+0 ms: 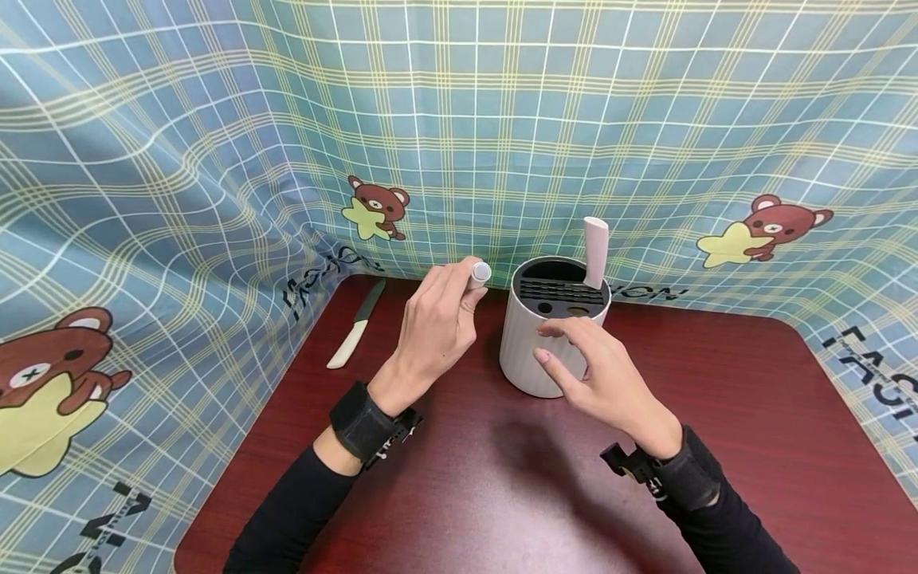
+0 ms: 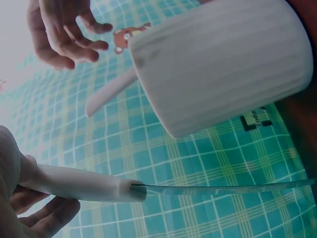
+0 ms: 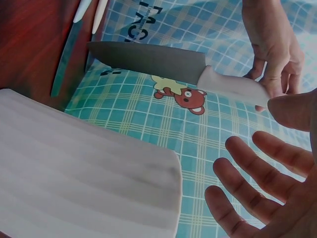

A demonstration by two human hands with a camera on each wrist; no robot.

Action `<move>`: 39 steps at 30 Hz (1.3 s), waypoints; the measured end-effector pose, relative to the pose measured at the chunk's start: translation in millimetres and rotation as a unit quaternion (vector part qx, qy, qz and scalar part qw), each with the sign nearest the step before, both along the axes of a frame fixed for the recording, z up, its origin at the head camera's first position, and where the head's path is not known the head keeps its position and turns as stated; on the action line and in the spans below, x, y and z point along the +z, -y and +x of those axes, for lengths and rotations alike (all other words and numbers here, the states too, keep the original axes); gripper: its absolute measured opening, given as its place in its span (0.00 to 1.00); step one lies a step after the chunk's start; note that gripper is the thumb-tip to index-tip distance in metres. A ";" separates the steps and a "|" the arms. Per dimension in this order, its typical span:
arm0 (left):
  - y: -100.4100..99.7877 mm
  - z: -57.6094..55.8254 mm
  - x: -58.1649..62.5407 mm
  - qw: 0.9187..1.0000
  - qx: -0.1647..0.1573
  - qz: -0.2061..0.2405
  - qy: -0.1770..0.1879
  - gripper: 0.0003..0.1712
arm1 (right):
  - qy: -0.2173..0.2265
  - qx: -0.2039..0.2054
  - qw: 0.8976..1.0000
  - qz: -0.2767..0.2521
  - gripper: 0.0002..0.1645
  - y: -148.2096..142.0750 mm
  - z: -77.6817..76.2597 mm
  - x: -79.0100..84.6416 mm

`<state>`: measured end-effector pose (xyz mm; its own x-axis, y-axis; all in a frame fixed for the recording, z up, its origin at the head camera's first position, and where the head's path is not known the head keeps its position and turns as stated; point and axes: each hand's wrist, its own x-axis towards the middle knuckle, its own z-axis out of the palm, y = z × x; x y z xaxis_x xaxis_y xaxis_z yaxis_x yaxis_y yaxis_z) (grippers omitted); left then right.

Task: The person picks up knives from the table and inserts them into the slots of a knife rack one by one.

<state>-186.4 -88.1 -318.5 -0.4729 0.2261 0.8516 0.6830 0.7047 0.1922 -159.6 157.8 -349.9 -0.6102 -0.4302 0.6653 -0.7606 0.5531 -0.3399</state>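
Note:
My left hand grips a chef's knife by its pale handle. In the right wrist view its broad grey blade points away from that hand; in the left wrist view the blade shows nearly edge-on. To the right of it stands a white ribbed knife holder with a black slotted top. A pale pink knife handle sticks up from the holder's back right. My right hand, fingers spread and slightly bent, holds nothing just in front of the holder.
A knife with a cream handle lies on the dark red table at the left edge, blade toward the back. Behind and beside the table hangs a checked cloth with bears printed on it.

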 end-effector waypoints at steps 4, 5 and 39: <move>-3.3 6.5 4.4 1.000 -0.015 0.007 -0.003 0.16 | -0.003 0.001 1.000 -0.004 0.20 -0.3 -1.2 3.7; -4.3 8.0 5.4 1.000 -0.020 0.009 -0.003 0.16 | -0.005 0.002 1.000 -0.006 0.21 -0.4 -1.6 4.3; -34.5 44.1 14.6 0.992 -0.126 0.007 -0.029 0.16 | -0.009 0.071 0.994 -0.077 0.29 15.5 4.5 27.3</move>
<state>-142.4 -53.5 -303.8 -0.3538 0.3185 0.8794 0.8470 0.5079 0.1568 -155.1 142.3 -322.6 -0.5386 -0.4024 0.7403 -0.8335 0.3827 -0.3985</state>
